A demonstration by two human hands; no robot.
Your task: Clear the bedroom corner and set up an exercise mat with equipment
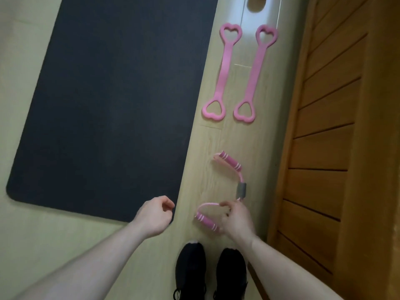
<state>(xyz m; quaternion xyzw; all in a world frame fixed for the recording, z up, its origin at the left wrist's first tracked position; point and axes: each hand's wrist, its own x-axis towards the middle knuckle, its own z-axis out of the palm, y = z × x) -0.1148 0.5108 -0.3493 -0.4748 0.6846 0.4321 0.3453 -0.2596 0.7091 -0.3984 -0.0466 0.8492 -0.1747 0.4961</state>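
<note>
Head view: a dark exercise mat [108,105] lies flat on the light wood floor [216,144]. Beside its right edge, two pink heart-ended resistance bands [223,72] lie parallel, close to a wooden door [337,126]. Nearer the black shoes [190,269], a pink figure-eight pull band [229,189] rests on the floor. The right hand [237,217] pinches its near loop; the left hand [154,215] hangs loosely curled, holding nothing, over the mat's corner.
</note>
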